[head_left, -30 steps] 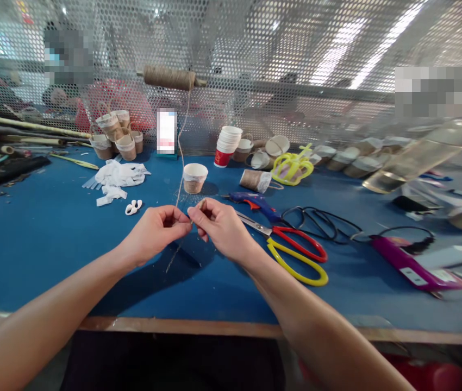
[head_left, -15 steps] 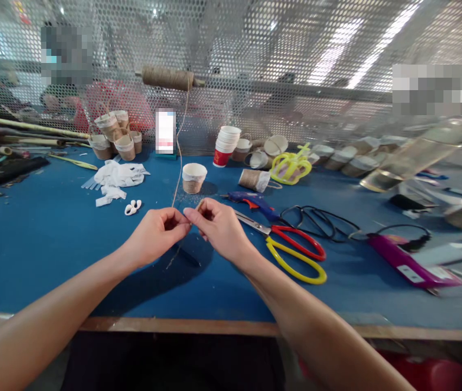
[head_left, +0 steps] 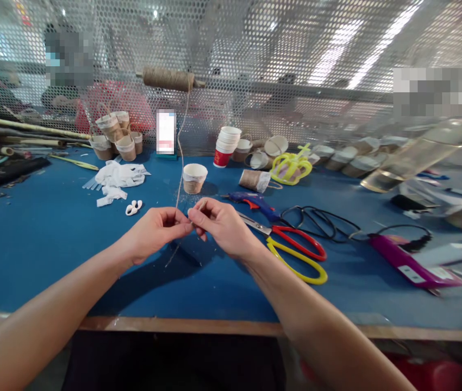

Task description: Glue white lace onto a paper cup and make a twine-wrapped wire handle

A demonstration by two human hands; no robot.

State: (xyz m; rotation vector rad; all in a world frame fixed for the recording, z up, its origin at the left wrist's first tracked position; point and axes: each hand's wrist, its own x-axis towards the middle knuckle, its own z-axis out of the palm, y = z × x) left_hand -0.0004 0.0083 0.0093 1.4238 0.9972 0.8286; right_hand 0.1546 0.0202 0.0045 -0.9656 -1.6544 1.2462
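Twine point(head_left: 180, 184) hangs from a spool point(head_left: 168, 79) on the mesh panel and runs down into my left hand point(head_left: 158, 231), whose thumb and fingers are pinched on it. Fingertip to fingertip with it, my right hand point(head_left: 223, 225) is closed on a short piece of the same brown twine; the fingers hide most of that piece. A thin loose end dangles below the hands. Just beyond them stands a paper cup point(head_left: 194, 179), its lower part wrapped in twine and a white band near the rim.
To the right lie a blue glue gun point(head_left: 255, 203), scissors point(head_left: 283, 239) with red and yellow handles, and a purple power strip point(head_left: 408, 263). White gloves point(head_left: 119, 176) lie left. Behind are stacked cups point(head_left: 226, 145), a phone point(head_left: 166, 133) and twine-wrapped cups point(head_left: 117, 136).
Both hands have shifted very slightly to the right, still pinched together on the twine. The hanging strand has moved a little with them; the cup and tools stay put.
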